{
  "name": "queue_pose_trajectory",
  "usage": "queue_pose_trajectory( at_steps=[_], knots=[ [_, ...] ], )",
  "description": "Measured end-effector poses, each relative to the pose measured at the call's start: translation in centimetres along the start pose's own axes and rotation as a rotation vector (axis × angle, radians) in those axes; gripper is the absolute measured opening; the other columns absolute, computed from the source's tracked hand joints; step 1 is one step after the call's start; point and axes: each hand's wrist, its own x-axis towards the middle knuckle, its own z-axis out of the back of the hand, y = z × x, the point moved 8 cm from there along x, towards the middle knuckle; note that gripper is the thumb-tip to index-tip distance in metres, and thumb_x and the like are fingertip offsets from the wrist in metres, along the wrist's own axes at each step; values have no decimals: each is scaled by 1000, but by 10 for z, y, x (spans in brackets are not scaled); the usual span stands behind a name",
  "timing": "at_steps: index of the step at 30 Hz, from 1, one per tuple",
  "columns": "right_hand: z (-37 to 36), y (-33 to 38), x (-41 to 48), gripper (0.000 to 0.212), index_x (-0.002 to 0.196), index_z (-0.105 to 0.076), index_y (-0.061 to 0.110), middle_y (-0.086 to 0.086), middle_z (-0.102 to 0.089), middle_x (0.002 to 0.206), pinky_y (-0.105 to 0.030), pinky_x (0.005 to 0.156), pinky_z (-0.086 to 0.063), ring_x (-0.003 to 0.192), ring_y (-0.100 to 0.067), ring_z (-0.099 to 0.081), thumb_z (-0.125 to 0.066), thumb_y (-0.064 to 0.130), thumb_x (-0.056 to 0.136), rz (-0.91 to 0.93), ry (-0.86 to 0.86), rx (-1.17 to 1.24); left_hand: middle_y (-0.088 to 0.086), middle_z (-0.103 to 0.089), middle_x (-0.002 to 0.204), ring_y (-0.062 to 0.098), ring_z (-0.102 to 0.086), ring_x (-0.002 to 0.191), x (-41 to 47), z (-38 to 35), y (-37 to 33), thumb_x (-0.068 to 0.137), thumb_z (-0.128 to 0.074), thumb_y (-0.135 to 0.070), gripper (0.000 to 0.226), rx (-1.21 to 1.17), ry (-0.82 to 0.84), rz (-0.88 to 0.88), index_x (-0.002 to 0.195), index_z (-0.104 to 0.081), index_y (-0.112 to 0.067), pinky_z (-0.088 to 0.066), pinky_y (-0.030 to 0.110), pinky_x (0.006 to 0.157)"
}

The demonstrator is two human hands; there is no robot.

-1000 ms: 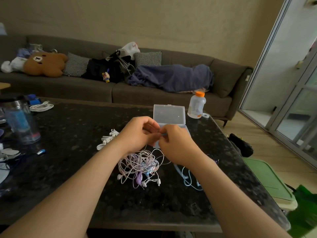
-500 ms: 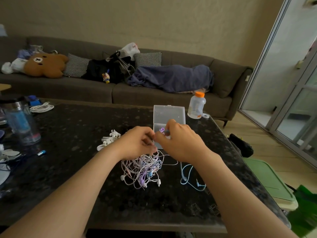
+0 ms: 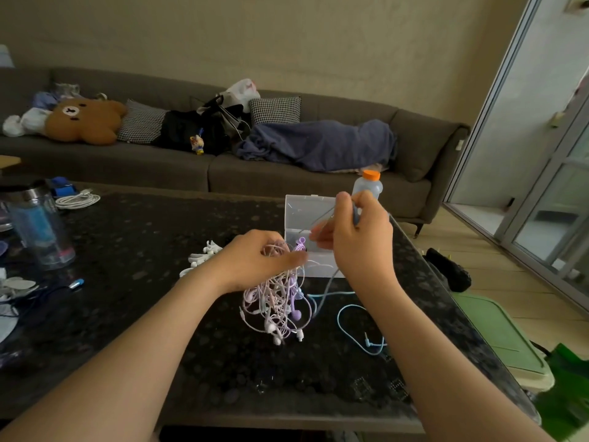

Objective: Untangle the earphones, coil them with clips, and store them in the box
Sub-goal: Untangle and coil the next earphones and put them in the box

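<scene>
On the dark speckled stone surface (image 3: 127,250), a clear plastic box (image 3: 299,212) lies open just beyond the pink-and-purple earphone tangle (image 3: 277,307). The left hand (image 3: 261,260) grips the tangle's top. The right hand (image 3: 360,240), raised farther right, pinches a pale-blue cord (image 3: 331,294) trailing nearward.

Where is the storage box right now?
Head view: the clear box sits open on the dark table, right of centre, just beyond the right hand and the tangled earphones, with the orange-capped bottle behind it.
</scene>
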Motion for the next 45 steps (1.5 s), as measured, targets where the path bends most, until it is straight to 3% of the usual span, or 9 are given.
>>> queue_pose_trajectory(
  at_steps=[3, 7, 11, 16, 20, 25, 28, 31, 45],
  knots=[
    [4, -5, 1, 27, 100, -52, 7, -10, -71, 73, -44, 60, -65, 61, -22, -77, -51, 32, 111, -71, -34, 132, -14, -76, 90, 5, -72, 86, -5, 0, -9, 80, -75, -74, 42, -66, 23, -50, 95, -75, -35, -56, 34, 82],
    [15, -18, 3, 25, 93, -53, 11, 3, -64, 63, -32, 51, -53, 55, -16, -64, -51, 28, 111, -240, -153, 353, -13, -77, 98, 5, -72, 91, -8, 1, -15, 72, -87, -56, 35, -116, 52, -93, 101, -78, -37, -59, 33, 85],
    [19, -26, 5, 27, 90, -60, 18, -4, -74, 84, -39, 79, -57, 77, -17, -66, -51, 34, 110, -245, -216, 273, -20, -76, 102, -5, -69, 95, -5, -1, -11, 87, -85, -39, 20, -56, 40, -86, 104, -76, -40, -53, 24, 87],
    [11, -28, -2, 24, 108, -52, 16, -17, -67, 90, -42, 73, -67, 81, -33, -80, -45, 38, 113, -337, -189, 580, -1, -73, 90, 15, -68, 83, -3, -15, 4, 77, -80, -71, 46, 234, 107, 12, 90, -74, -28, -53, 32, 73],
    [18, -34, -5, 21, 110, -48, 20, -20, -63, 103, -48, 74, -68, 76, -35, -80, -39, 38, 115, -370, -283, 571, -8, -73, 95, 11, -68, 92, -8, -13, 0, 64, -82, -76, 53, 134, 143, 15, 94, -74, -33, -56, 31, 80],
    [26, -42, -5, 22, 120, -46, 17, -17, -62, 103, -46, 70, -68, 74, -31, -80, -37, 37, 115, -420, -340, 561, -5, -74, 106, 13, -69, 103, -7, -15, 4, 95, -77, -32, 12, -39, 167, 68, 106, -75, -34, -56, 42, 102],
    [26, -43, -5, 21, 119, -45, 17, -17, -61, 103, -45, 69, -68, 74, -31, -80, -36, 36, 115, -430, -340, 565, -10, -72, 111, 9, -69, 104, -5, -14, 7, 95, -77, -16, 27, -2, 149, 55, 113, -72, -35, -58, 36, 99],
    [26, -45, -5, 19, 118, -45, 20, -17, -61, 108, -42, 67, -67, 73, -28, -80, -36, 37, 115, -443, -337, 542, -13, -69, 112, 6, -69, 101, -5, -12, 7, 93, -80, -13, 32, 39, 113, 20, 116, -68, -33, -59, 28, 93],
    [33, -48, -3, 21, 119, -45, 18, -16, -68, 97, -38, 61, -66, 65, -24, -78, -35, 37, 116, -415, -369, 505, -7, -80, 100, 8, -76, 94, -1, -6, 7, 109, -57, -18, 20, -15, 55, -32, 105, -72, -30, -60, 43, 97]
  ],
)
